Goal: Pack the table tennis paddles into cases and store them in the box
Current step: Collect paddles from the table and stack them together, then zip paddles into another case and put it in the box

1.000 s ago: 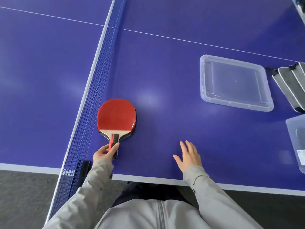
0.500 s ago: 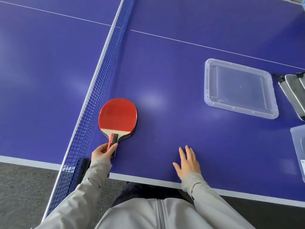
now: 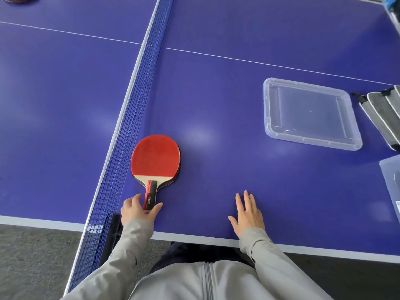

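Red paddle (image 3: 155, 159), handle at left hand (image 3: 138, 210)

paddle (image 3: 155, 161) beside net (image 3: 127, 131) | lid (image 3: 309, 113) right | cases (image 3: 383, 115) beyond

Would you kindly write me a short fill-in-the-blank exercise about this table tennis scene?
1. The left hand holds the red paddle by its ____.
2. The right hand lies flat and ____ on the blue table.
3. The paddle lies just right of the ____.
4. The clear lid lies beside the grey ____.

Missing words: handle; open; net; cases
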The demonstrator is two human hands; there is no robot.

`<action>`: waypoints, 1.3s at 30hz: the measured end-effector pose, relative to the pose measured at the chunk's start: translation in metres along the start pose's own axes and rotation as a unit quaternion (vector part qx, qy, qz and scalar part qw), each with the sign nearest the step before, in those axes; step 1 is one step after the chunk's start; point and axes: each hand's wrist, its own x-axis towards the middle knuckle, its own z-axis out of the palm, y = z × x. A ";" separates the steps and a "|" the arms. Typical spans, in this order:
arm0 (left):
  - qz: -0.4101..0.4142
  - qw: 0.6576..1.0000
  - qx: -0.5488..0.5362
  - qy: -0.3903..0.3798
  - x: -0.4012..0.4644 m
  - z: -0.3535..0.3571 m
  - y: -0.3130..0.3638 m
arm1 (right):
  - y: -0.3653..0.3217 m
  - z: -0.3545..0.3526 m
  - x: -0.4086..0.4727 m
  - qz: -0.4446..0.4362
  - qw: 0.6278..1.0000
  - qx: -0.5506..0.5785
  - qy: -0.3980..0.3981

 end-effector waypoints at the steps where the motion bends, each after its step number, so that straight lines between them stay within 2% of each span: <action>1: 0.019 1.000 0.020 0.006 -0.005 -0.001 -0.001 | 0.000 0.000 0.000 0.000 1.000 0.002 0.001; 8: 0.203 0.972 0.114 0.029 -0.029 -0.002 0.007 | 0.000 -0.006 -0.002 0.027 0.998 0.047 0.013; 13: 0.320 0.928 0.186 -0.029 -0.024 0.014 0.044 | 0.011 -0.015 -0.009 0.064 0.994 0.085 0.022; 16: 0.367 0.891 0.254 -0.085 -0.016 0.034 0.071 | 0.027 -0.021 -0.016 0.095 0.990 0.100 0.029; 21: 0.410 0.832 0.348 -0.137 -0.018 0.070 0.119 | 0.065 -0.031 -0.032 0.153 0.978 0.130 0.056; 29: 0.469 0.761 0.425 -0.141 -0.065 0.124 0.201 | 0.154 -0.044 -0.064 0.230 0.949 0.187 0.104; 33: 0.484 0.747 0.436 -0.130 -0.106 0.154 0.242 | 0.214 -0.044 -0.086 0.248 0.935 0.213 0.135; 39: 0.517 0.748 0.402 -0.104 -0.196 0.204 0.310 | 0.321 -0.034 -0.132 0.267 0.922 0.225 0.167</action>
